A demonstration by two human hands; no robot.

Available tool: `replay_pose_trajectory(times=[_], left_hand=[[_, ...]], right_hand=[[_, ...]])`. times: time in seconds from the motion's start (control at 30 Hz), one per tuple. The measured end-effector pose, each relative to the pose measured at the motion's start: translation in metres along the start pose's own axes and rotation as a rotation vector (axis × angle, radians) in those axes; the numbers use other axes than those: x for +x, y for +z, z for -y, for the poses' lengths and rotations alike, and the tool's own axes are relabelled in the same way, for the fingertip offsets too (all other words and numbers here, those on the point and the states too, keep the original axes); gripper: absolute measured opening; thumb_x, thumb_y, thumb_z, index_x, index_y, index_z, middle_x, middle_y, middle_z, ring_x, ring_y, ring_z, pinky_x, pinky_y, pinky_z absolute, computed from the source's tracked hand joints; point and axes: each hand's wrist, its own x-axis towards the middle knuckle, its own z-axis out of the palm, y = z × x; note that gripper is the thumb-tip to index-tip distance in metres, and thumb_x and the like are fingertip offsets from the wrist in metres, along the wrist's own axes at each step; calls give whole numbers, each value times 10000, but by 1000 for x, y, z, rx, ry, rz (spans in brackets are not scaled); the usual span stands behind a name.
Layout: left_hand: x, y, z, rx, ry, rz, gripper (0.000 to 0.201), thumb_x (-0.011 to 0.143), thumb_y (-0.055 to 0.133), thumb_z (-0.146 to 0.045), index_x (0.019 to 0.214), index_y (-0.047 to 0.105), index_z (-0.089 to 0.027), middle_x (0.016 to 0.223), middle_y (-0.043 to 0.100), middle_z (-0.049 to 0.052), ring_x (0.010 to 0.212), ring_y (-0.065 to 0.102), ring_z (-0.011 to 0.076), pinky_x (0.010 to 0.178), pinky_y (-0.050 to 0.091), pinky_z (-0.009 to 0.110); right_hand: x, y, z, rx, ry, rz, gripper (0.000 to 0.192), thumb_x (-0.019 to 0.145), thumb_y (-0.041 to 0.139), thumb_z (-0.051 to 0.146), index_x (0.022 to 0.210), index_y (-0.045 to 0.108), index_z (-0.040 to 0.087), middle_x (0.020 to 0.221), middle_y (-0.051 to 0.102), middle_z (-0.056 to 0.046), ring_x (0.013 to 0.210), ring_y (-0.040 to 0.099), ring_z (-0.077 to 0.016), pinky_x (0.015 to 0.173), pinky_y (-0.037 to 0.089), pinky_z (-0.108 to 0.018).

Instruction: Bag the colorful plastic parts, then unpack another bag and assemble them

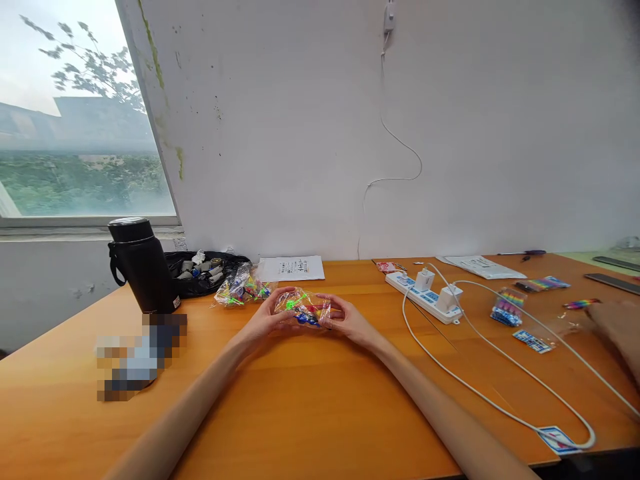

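**Two hands on one small clear bag**

Both hands meet at the middle of the bench around a clear plastic bag [303, 308] stuffed with small bright pieces, green, red and blue. The left hand [267, 319] grips its left end with fingers curled over the top, and the right hand [347, 320] pinches the right end; the bag sits just above the wood between them.

Just behind it, toward the wall, lies a second clear bag [243, 285] of similar coloured bits, near a black pouch [203, 273] holding small grey items. A black flask [141, 265] stands upright to the left of the pouch. A printed white sheet [291, 268] lies flat by the wall.

To the right a white power strip [425, 293] carries two plugged chargers, and its white cable [480, 390] loops across the orange bench [310, 407] toward the near edge. Beyond the strip sit several flat packets of coloured pieces [507, 308], well apart from the hands. Another person's hand [620, 327] shows at the far right edge.
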Motion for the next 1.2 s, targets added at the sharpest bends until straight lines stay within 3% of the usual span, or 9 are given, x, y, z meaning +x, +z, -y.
replay_pose_trajectory(times=[0.2,0.4,0.6,0.77,1.0,1.2], left_hand=[[-1,2,2,16,54,-3,537,755,786,-300,1253,584,-286,1457,468,97,1104,637,267,904,568,410],[1,4,5,16,47,10,539,761,785,-302,1261,584,-288,1453,468,106,1119,626,278,922,561,427],[1,7,5,-25,40,29,548,764,784,-286,1268,569,-283,1446,472,107,1081,645,264,928,557,426],[1,7,8,-20,27,24,551,772,776,-283,1280,564,-299,1466,458,104,1037,670,247,935,554,430],[4,0,7,-33,86,-10,503,770,757,-283,1248,599,-280,1521,396,92,1214,580,331,953,561,496],[7,-13,3,-63,82,-72,436,792,722,-288,1215,619,-274,1505,413,78,1358,425,367,942,574,521]], right_hand=[[-4,2,6,10,6,31,729,731,792,446,1381,525,255,1271,650,-89,1010,674,-220,875,547,-341],[-4,4,8,-41,28,44,527,763,752,482,1205,669,208,1077,722,-61,888,684,-202,797,538,-302],[-3,5,4,-2,16,7,552,752,765,472,1223,660,202,1111,719,-74,891,691,-214,781,542,-313],[1,7,-3,132,91,-40,600,690,818,458,1204,664,190,977,752,-71,857,712,-226,820,563,-359],[8,-2,-3,67,14,-155,479,730,774,497,1087,735,180,1144,720,-103,943,704,-236,879,563,-376],[10,-15,-6,59,-2,-239,474,726,768,518,1067,757,188,1122,732,-107,865,709,-211,857,565,-372]])
